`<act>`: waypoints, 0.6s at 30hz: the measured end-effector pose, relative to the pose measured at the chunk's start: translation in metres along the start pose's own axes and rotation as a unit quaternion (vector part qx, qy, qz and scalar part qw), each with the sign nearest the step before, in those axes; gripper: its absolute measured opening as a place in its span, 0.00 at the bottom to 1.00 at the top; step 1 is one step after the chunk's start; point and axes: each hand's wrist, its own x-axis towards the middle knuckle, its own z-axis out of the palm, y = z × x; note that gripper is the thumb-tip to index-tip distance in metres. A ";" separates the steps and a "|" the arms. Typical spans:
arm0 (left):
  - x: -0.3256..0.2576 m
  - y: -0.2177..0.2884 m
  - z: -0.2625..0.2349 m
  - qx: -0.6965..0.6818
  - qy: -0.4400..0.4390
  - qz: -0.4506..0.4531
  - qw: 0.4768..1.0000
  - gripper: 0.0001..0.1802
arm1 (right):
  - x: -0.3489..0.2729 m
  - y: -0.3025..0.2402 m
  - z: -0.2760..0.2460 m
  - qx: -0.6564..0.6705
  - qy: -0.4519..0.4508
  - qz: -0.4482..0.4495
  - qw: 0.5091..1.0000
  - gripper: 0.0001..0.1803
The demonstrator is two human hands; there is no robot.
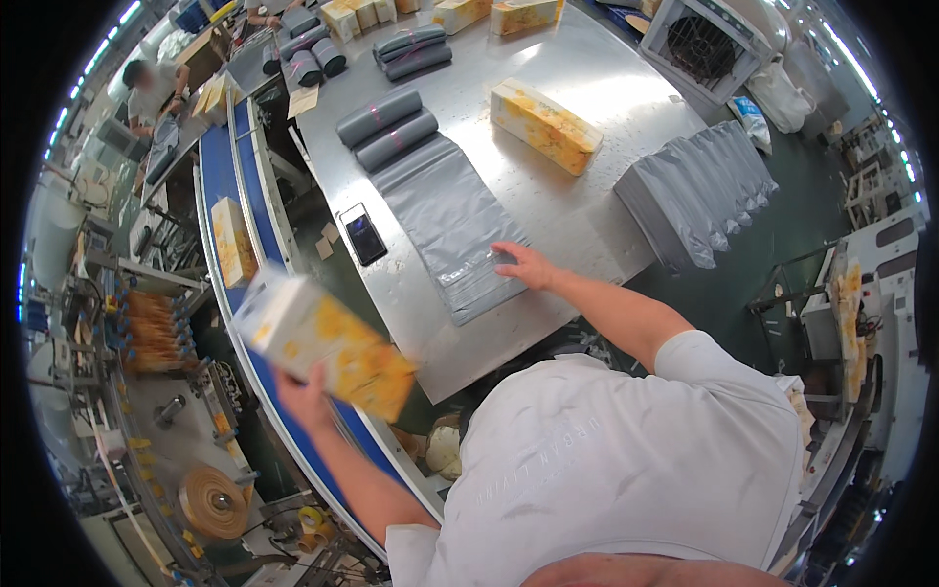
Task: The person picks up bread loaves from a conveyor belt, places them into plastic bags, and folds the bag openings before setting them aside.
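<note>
Worker's left hand (298, 396) clamps a yellow-patterned carton (323, 342) over the conveyor (220, 181) while right hand (523, 264), fingers spread, pins a grey mailer bag (450, 225) flat on the bench (587, 88).

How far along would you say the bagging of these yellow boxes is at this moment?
Early. Done: one grey bag lies flat on the steel table. In hand: the left hand grips a yellow box, blurred; the right hand rests on the bag. Left: another box waits unbagged.
</note>
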 end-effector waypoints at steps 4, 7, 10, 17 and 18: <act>-0.027 -0.003 0.217 0.067 -0.175 -0.211 0.959 0.28 | -0.016 -0.014 0.002 0.144 0.037 -0.102 0.984 0.47; -0.058 -0.074 0.299 0.166 -0.135 -0.009 0.977 0.38 | -0.034 -0.037 0.005 -0.109 0.069 0.024 0.991 0.48; -0.037 -0.090 0.331 -0.049 -0.089 -0.087 0.991 0.49 | -0.036 -0.042 -0.016 -0.013 0.006 0.048 0.999 0.39; 0.000 -0.075 0.352 -0.124 -0.098 -0.116 0.981 0.48 | 0.039 -0.006 -0.075 -0.458 0.012 -0.207 0.864 0.34; 0.004 -0.072 0.342 -0.020 -0.163 -0.068 0.984 0.42 | 0.044 -0.011 -0.075 -0.464 -0.011 -0.196 0.864 0.35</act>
